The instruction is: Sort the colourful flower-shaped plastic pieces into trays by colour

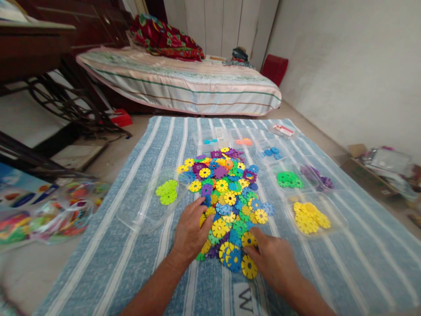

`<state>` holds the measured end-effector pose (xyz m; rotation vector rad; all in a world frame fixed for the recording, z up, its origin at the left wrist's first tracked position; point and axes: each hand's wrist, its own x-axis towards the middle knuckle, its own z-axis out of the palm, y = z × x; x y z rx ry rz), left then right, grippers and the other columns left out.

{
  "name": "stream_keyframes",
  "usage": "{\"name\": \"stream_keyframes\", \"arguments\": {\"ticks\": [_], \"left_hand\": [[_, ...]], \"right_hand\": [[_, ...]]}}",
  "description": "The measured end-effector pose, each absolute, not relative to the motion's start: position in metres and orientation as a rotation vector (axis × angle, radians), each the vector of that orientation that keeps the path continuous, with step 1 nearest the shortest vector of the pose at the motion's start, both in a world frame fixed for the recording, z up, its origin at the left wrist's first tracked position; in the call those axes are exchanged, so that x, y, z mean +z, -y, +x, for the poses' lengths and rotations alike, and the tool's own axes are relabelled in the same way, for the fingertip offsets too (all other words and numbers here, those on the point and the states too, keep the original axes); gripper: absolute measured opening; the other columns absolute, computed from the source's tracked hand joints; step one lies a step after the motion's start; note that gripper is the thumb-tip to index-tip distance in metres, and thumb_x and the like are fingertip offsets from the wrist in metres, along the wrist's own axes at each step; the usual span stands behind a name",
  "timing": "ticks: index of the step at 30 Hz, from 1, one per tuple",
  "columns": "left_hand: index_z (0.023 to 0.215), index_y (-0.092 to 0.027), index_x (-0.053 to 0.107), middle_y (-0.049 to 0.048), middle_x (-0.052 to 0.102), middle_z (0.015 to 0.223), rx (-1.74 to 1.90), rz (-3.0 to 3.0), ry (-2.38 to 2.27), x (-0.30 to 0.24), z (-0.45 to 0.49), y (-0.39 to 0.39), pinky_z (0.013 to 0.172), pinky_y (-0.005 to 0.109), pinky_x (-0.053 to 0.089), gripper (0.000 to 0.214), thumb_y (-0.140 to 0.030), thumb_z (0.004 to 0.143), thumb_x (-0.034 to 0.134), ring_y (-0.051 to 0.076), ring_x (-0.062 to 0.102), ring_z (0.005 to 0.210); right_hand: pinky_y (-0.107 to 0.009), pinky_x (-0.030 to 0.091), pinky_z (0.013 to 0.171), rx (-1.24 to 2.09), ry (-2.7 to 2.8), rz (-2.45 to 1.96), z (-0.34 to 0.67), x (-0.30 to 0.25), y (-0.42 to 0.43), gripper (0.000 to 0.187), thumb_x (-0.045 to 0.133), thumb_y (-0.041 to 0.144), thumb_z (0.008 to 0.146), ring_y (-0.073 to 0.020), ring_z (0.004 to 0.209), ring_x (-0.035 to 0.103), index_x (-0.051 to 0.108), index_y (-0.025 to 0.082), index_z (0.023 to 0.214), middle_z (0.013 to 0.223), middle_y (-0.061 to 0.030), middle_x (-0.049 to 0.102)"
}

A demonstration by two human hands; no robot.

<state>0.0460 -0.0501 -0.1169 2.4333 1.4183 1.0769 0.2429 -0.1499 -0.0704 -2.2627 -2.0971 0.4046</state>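
Observation:
A pile of notched plastic flower discs (222, 185) in yellow, blue, green, purple and orange lies on the striped cloth. My left hand (192, 228) rests at the pile's left side, its fingers apart. Its fingertips are by a dark blue disc (207, 201), and some yellow discs partly show beneath. At the near right of the pile, my right hand (274, 259) pinches a yellow disc (249, 239) between thumb and fingers. Just below that hand lies another yellow disc (249, 267), beside a blue disc (234, 258) overlapping yellow ones.
Clear trays around the pile hold sorted discs: yellow (311, 218), green (289, 179), purple (317, 176), blue (272, 152), orange (244, 141) and lime (168, 192). A small clear box (283, 130) sits at the far right. Beyond stands a bed (184, 87); bagged toys (49, 215) lie left.

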Motion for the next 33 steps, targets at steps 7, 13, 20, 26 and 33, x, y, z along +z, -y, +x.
{"name": "stream_keyframes", "arguments": {"ticks": [7,13,20,26,33], "left_hand": [[0.088,-0.019,0.055,0.0109,0.059,0.116,1.071,2.417,-1.427,-0.117,0.046,0.051,0.093,0.042,0.047,0.01,-0.028,0.083,0.052,0.023,0.056,0.108],[0.087,-0.019,0.056,0.0112,0.06,0.115,1.072,2.426,-1.425,-0.116,0.047,0.051,0.091,0.041,0.048,0.011,-0.028,0.082,0.053,0.023,0.056,0.107],[0.087,-0.017,0.057,0.0119,0.06,0.116,1.055,2.428,-1.416,-0.115,0.047,0.051,0.092,0.041,0.047,0.012,-0.028,0.083,0.052,0.023,0.056,0.107],[0.088,-0.017,0.055,0.0129,0.059,0.116,1.056,2.45,-1.414,-0.118,0.045,0.049,0.092,0.042,0.047,0.012,-0.028,0.083,0.052,0.024,0.056,0.107],[0.087,-0.017,0.055,0.0127,0.059,0.116,1.055,2.428,-1.397,-0.113,0.046,0.05,0.092,0.041,0.047,0.011,-0.027,0.084,0.051,0.023,0.056,0.107]], "right_hand": [[-0.021,0.03,0.05,0.637,1.888,-2.128,0.25,-0.064,0.153,0.016,0.048,0.029,0.084,-0.0124,0.053,0.058,0.056,0.022,0.073,0.058,0.0035,0.062],[-0.022,0.038,0.052,0.557,1.688,-2.121,0.309,-0.035,0.157,0.034,0.044,0.047,0.084,-0.0133,0.052,0.056,0.056,0.022,0.064,0.053,0.0026,0.058],[-0.029,0.043,0.058,0.043,1.551,-2.665,0.341,-0.027,0.151,0.035,0.045,0.045,0.083,-0.0239,0.07,0.066,0.064,0.026,0.104,0.074,-0.004,0.071],[-0.028,0.044,0.059,0.267,1.99,-2.562,0.274,-0.046,0.133,0.031,0.042,0.036,0.088,-0.0233,0.073,0.067,0.06,0.024,0.111,0.077,-0.0058,0.071],[-0.028,0.044,0.058,0.299,2.018,-2.655,0.263,-0.064,0.12,0.038,0.036,0.037,0.092,-0.0242,0.073,0.068,0.051,0.017,0.121,0.08,-0.012,0.071]]}}
